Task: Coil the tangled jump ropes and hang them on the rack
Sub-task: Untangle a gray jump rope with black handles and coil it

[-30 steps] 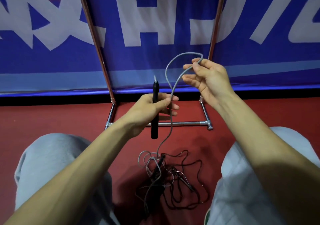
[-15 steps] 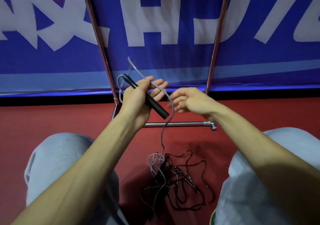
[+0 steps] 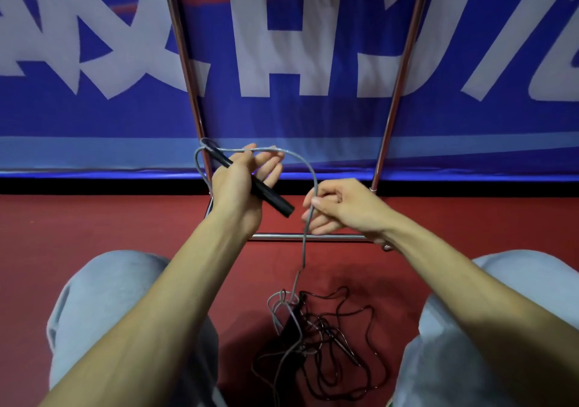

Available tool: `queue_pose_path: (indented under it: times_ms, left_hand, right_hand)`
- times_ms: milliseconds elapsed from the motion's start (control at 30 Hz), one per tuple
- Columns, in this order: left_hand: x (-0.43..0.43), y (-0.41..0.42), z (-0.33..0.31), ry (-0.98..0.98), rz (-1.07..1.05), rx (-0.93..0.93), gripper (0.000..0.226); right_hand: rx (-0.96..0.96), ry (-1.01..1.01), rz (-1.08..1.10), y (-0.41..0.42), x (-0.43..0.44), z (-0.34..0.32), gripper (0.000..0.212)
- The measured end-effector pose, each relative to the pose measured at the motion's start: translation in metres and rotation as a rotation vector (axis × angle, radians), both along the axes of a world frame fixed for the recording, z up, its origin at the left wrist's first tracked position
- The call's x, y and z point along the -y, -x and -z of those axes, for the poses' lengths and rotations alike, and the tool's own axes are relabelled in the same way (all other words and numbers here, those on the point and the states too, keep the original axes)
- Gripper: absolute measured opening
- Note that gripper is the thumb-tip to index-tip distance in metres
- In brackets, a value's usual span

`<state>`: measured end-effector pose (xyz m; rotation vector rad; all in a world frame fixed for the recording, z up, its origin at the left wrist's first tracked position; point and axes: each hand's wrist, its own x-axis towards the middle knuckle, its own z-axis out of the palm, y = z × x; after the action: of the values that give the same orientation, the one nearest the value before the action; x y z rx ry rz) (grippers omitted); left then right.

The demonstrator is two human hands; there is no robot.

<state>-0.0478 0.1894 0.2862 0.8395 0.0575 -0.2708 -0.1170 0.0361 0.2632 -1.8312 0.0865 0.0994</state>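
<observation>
The left hand (image 3: 235, 187) grips the black handle (image 3: 275, 201) with the grey rope (image 3: 303, 250) looped across its fingers; the right hand (image 3: 344, 207) pinches that rope lower down. I'd make each turn the same size and feed gently, since the rest trails into the tangle (image 3: 316, 337) on the floor (image 3: 125, 218), near the rack (image 3: 332, 237). No bin or box shows

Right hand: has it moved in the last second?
Yes. The right hand dropped down and left: from across the rack's right post, up against the banner, to between the posts just above the bottom bar, pinching the grey rope.
</observation>
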Motion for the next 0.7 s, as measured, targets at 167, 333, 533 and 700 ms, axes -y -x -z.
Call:
queue_pose_path:
  times_ms: [167,333,533,700]
  left_hand:
    - [0.011,0.012,0.006,-0.526,0.146,0.184,0.022]
    - [0.019,0.028,0.015,-0.803,0.448,0.396,0.021]
    - [0.023,0.044,0.012,-0.717,0.676,0.558,0.023]
    - [0.029,0.05,0.011,-0.599,0.594,0.507,0.02]
  right_hand:
    - [0.2,-0.216,0.223,0.001,0.008,-0.023,0.015]
    - [0.334,-0.471,0.342,0.005,0.02,-0.041,0.015]
    - [0.416,-0.704,0.486,0.009,0.038,-0.046,0.016]
    - [0.325,-0.708,0.562,0.004,0.044,-0.037,0.011]
